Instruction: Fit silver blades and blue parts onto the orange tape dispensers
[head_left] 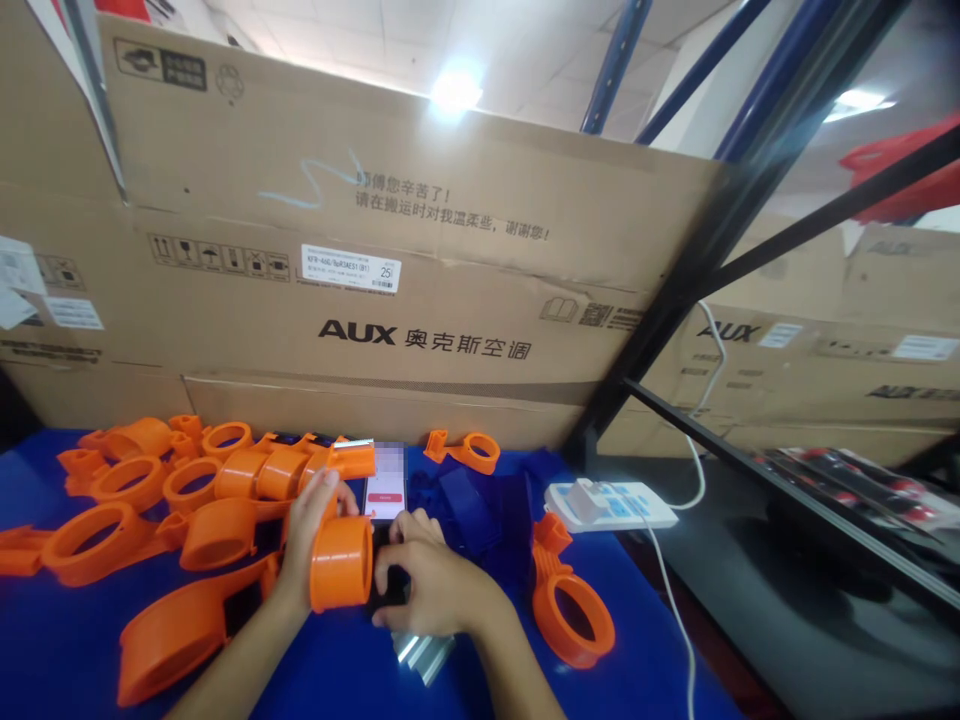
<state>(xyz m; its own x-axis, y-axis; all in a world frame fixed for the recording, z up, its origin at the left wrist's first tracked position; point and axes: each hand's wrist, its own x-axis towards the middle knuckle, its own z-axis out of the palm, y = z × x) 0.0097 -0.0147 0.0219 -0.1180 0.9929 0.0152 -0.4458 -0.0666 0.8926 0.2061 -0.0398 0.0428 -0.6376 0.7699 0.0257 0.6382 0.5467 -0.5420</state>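
Fingers of left hand (311,520) wrap orange ring (342,563); right hand (427,585) beside.

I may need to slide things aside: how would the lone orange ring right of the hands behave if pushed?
The orange ring looks like hollow, thin-walled plastic, so probably light and stiff. It lies flat on the blue table, so it would likely slide, not roll. Its side tab may make it swivel when nudged off-centre.
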